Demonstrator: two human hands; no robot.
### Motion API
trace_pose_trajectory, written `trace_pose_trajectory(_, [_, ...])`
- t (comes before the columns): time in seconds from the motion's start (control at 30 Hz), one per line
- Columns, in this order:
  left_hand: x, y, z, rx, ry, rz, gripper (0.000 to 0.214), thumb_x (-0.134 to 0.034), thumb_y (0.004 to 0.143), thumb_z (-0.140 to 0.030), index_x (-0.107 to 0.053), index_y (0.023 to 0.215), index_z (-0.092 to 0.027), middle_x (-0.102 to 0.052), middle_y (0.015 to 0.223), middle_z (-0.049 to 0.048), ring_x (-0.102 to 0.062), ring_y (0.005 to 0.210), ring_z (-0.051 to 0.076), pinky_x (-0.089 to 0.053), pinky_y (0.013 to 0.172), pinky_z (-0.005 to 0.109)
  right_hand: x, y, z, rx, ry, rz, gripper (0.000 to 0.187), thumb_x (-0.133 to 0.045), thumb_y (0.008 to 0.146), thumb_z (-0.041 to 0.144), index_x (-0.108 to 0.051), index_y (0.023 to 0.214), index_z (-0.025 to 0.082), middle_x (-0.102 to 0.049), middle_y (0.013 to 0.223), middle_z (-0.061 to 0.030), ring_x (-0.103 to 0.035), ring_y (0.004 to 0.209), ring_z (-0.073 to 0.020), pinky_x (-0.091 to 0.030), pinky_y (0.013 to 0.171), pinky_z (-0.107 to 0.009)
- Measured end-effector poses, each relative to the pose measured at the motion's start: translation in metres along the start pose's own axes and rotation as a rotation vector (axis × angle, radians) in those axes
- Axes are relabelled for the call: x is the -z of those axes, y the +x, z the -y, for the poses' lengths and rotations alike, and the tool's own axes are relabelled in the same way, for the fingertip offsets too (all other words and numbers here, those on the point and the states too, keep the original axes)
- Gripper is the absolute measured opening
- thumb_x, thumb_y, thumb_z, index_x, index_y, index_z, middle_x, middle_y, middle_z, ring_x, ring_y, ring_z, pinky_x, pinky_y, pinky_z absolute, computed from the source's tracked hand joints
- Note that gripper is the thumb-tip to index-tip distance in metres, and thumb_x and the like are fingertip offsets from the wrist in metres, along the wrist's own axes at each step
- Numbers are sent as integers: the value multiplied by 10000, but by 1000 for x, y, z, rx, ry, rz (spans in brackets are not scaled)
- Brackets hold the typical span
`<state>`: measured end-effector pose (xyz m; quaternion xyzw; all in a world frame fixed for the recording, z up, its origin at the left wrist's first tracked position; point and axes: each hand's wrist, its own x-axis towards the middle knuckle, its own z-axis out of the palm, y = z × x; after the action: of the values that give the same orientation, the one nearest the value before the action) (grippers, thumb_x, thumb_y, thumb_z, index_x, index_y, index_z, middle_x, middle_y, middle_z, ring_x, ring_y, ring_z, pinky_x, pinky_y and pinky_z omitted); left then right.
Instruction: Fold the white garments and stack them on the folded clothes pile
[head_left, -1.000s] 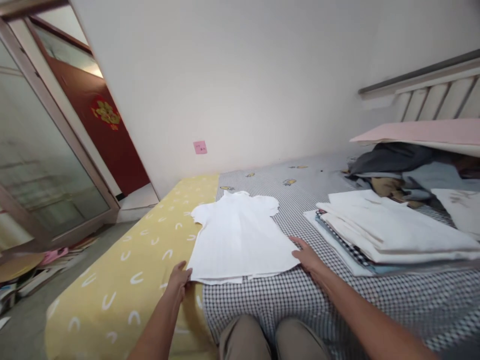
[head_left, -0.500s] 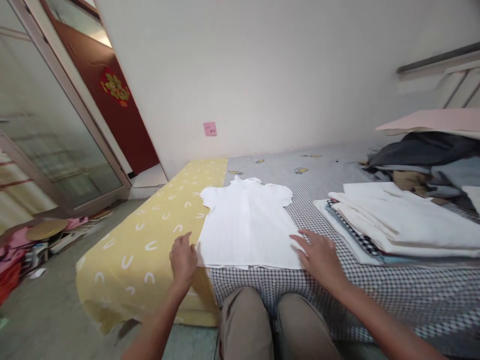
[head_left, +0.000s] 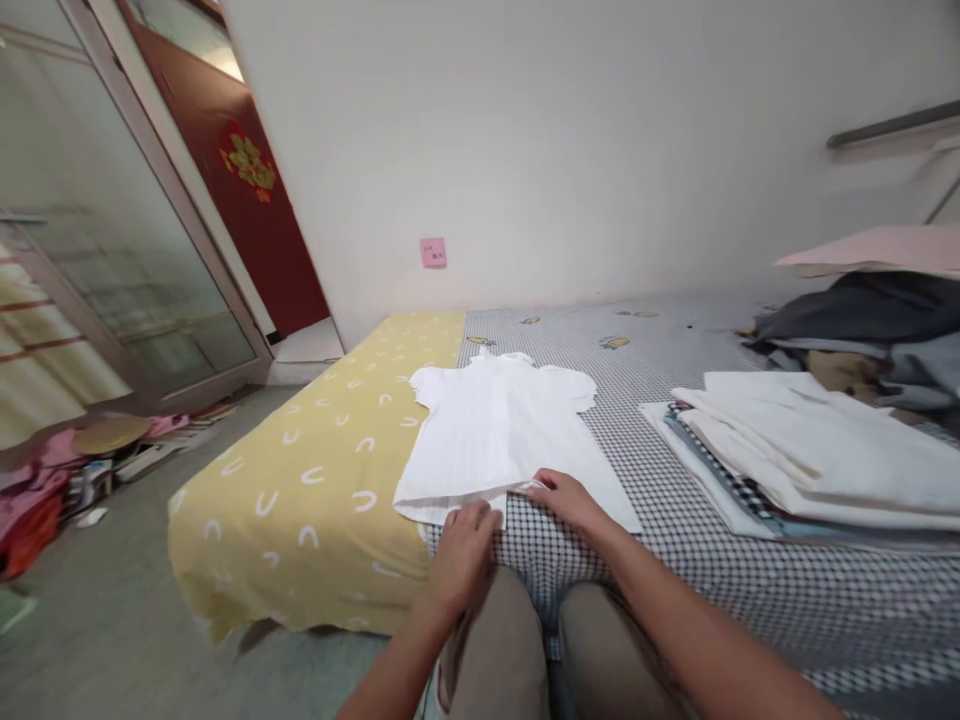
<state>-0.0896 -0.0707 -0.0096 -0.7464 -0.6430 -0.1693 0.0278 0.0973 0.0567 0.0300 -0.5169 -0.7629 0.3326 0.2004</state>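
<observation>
A small white short-sleeved shirt (head_left: 480, 420) lies on the bed, collar towards the wall and hem towards me. My right hand (head_left: 574, 508) pinches the front hem near its middle and raises it a little, so the checked cover shows beneath. Close by on the left, my left hand (head_left: 466, 548) has its fingers bent over the lower layer of the hem at the bed's near edge. Its fingertips are partly hidden, but they appear closed on the cloth.
Right of the shirt is a pile of folded clothes (head_left: 810, 440), with dark garments (head_left: 862, 310) heaped behind. The bed has a yellow cover (head_left: 300, 480) and a checked cover (head_left: 645, 400). My knees touch its front. Assorted items (head_left: 105, 450) lie on the floor at left.
Both hands have moved inward from the shirt's lower sides to the middle of its hem. The right hand now lifts part of the hem, and the lower edge is uneven.
</observation>
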Motion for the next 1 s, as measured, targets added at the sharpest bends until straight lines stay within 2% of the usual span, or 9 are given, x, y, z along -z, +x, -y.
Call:
trace_pose_trajectory(0.1, [-2,5,3,89,-11,-21,582,-559,881,-74,-464,1444,-189,-562,1393,158,-524,1258,310,-431,1019,499,7,6,-5,12,159,-14,311,-552,826,481,-683,856,201,-698,812,-25,-619,829,-220,-439,703,-299])
trace_pose_trajectory(0.2, [5,16,6,103,-49,3,428,-640,865,-146,-618,1285,-222,-651,1256,107,-578,1165,294,-456,970,456,11,10,-10,3,296,-26,393,-569,791,555,-694,874,192,-716,824,-39,-631,819,-234,-456,689,-308])
trace_pose_trajectory(0.3, [15,30,11,152,-98,-9,170,-586,921,-202,-717,1029,-222,-706,1093,80,-611,1085,259,-457,944,412,11,9,-12,-17,388,-20,457,-597,756,625,-709,865,195,-733,833,-53,-638,823,-248,-469,703,-327])
trace_pose_trajectory(0.53, [35,61,16,290,-243,-125,239,-496,978,-249,-711,1077,-215,-749,1139,66,-641,1111,228,-440,1005,377,16,-3,-5,45,402,12,555,-486,845,665,-737,1007,198,-751,939,-82,-659,870,-241,-506,793,-375])
trace_pose_trajectory(0.63, [46,68,13,285,-299,-143,235,-503,977,-269,-725,1031,-219,-774,1063,49,-677,1023,215,-464,959,342,21,-13,5,114,310,-154,452,-613,784,528,-696,1094,209,-720,1080,-92,-634,973,-255,-486,886,-414])
trace_pose_trajectory(0.73, [55,73,9,290,-340,-159,225,-522,966,-263,-737,1002,-208,-785,1019,49,-690,976,214,-474,928,323,16,-34,21,342,150,-453,354,-555,859,435,-671,1110,214,-696,1094,-97,-615,1010,-258,-448,952,-448])
trace_pose_trajectory(0.77, [57,75,7,293,-354,-164,218,-533,959,-261,-741,999,-208,-786,1020,48,-691,978,214,-474,926,318,11,-42,25,441,94,-483,308,-516,901,417,-678,1077,223,-704,1056,-87,-622,995,-254,-450,945,-444])
trace_pose_trajectory(0.9, [65,85,1,302,-416,-187,213,-558,951,-279,-748,1019,-213,-790,1024,44,-692,981,206,-481,915,299,-22,-59,17,638,-89,-163,309,-466,963,426,-697,1104,277,-723,1134,-62,-623,1097,-265,-441,982,-460])
trace_pose_trajectory(1.0, [72,91,-4,301,-471,-207,222,-563,954,-283,-747,1057,-215,-790,1043,38,-693,992,191,-488,903,278,-39,-45,-11,502,-101,-123,427,-437,938,463,-652,1235,244,-677,1262,-107,-601,1156,-290,-449,997,-496])
